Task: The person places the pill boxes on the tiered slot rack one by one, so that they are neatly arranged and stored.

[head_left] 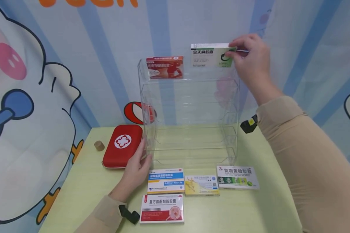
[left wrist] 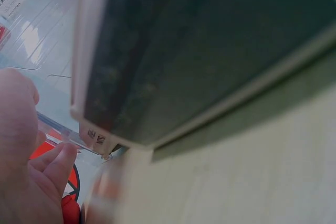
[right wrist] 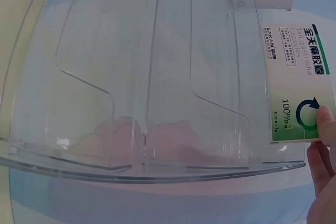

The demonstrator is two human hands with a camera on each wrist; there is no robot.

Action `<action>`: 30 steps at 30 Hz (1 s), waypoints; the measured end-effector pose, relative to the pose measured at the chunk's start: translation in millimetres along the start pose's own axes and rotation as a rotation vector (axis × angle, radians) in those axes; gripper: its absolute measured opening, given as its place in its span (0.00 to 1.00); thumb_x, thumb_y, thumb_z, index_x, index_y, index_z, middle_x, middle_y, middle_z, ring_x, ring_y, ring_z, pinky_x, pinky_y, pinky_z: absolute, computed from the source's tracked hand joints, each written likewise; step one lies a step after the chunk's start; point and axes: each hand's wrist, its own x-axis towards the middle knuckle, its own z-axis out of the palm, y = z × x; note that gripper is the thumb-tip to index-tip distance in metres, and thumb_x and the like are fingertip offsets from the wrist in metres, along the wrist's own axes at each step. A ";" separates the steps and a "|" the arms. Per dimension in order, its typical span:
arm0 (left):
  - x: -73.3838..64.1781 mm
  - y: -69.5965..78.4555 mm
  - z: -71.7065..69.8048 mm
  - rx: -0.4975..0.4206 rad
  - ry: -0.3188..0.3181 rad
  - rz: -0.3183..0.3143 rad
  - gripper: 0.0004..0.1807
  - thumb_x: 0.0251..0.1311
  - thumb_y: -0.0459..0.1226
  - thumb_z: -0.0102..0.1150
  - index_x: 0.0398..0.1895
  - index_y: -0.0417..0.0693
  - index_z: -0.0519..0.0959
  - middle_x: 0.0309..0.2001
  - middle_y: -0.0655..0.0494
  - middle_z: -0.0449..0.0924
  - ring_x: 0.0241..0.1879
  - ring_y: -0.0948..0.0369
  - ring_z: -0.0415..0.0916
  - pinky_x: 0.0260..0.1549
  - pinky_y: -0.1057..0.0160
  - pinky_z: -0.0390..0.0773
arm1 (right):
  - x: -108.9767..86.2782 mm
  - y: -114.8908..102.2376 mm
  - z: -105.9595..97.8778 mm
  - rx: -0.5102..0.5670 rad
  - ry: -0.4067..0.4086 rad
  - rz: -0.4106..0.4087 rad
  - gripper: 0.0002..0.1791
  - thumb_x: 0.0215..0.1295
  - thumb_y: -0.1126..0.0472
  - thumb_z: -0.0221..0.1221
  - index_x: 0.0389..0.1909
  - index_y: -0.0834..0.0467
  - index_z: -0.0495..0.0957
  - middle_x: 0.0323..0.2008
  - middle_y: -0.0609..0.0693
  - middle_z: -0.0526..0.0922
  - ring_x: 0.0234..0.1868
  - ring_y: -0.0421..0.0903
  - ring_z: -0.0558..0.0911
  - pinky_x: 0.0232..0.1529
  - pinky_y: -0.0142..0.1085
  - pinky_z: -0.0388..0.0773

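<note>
My right hand [head_left: 252, 61] pinches the right end of a white and green capsule box [head_left: 210, 56] between thumb and fingers. That box stands upright at the top tier of a clear acrylic display rack [head_left: 192, 136], at its right side. In the right wrist view the thumb lies on the green corner of the box [right wrist: 296, 82]. A red medicine box [head_left: 164, 68] sits in the same top tier, at the left. Low on the rack's left side, my left hand [head_left: 137, 171] holds the rack's edge, thumb in front and fingers along the outside.
A red first-aid case [head_left: 110, 157] lies left of the rack beside a small wooden cylinder [head_left: 99, 145]. Before the rack lie a blue and white box [head_left: 166, 176], a yellow box [head_left: 201, 191], a green-striped white box [head_left: 236, 173] and a red and white box [head_left: 160, 202].
</note>
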 end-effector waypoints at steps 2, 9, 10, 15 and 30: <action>0.2 -0.1 0.0 0.001 0.001 0.003 0.52 0.77 0.40 0.64 0.91 0.81 0.44 0.89 0.59 0.57 0.83 0.43 0.68 0.68 0.41 0.84 | -1.2 1.8 1.3 -0.029 -0.006 0.005 0.15 0.76 0.61 0.69 0.58 0.61 0.87 0.59 0.45 0.79 0.60 0.42 0.87 0.66 0.27 0.84; 0.6 0.1 -0.3 0.006 0.007 0.002 0.51 0.78 0.39 0.64 0.91 0.77 0.44 0.89 0.59 0.57 0.83 0.43 0.67 0.69 0.41 0.82 | -6.0 6.6 4.3 -0.087 -0.029 0.017 0.16 0.75 0.59 0.70 0.58 0.59 0.88 0.65 0.52 0.82 0.64 0.46 0.87 0.70 0.35 0.84; 0.5 0.3 -0.4 0.008 0.009 0.002 0.51 0.78 0.39 0.64 0.92 0.76 0.44 0.90 0.59 0.57 0.84 0.43 0.67 0.69 0.41 0.82 | -6.5 7.1 4.9 -0.088 -0.033 0.012 0.15 0.75 0.59 0.70 0.58 0.59 0.88 0.65 0.52 0.82 0.64 0.47 0.87 0.70 0.36 0.84; 0.6 0.9 -0.5 0.012 0.010 0.004 0.51 0.78 0.38 0.64 0.92 0.74 0.44 0.90 0.58 0.56 0.84 0.44 0.66 0.70 0.42 0.82 | -9.0 9.6 6.7 -0.096 -0.031 -0.025 0.14 0.76 0.59 0.70 0.58 0.60 0.88 0.64 0.53 0.83 0.64 0.49 0.86 0.72 0.40 0.83; 1.2 -0.5 -0.4 0.003 0.007 0.012 0.52 0.78 0.37 0.64 0.92 0.76 0.44 0.90 0.59 0.57 0.84 0.44 0.67 0.69 0.42 0.82 | -14.2 12.4 8.7 -0.136 -0.041 -0.085 0.14 0.77 0.58 0.69 0.56 0.61 0.89 0.64 0.56 0.85 0.68 0.56 0.82 0.71 0.51 0.79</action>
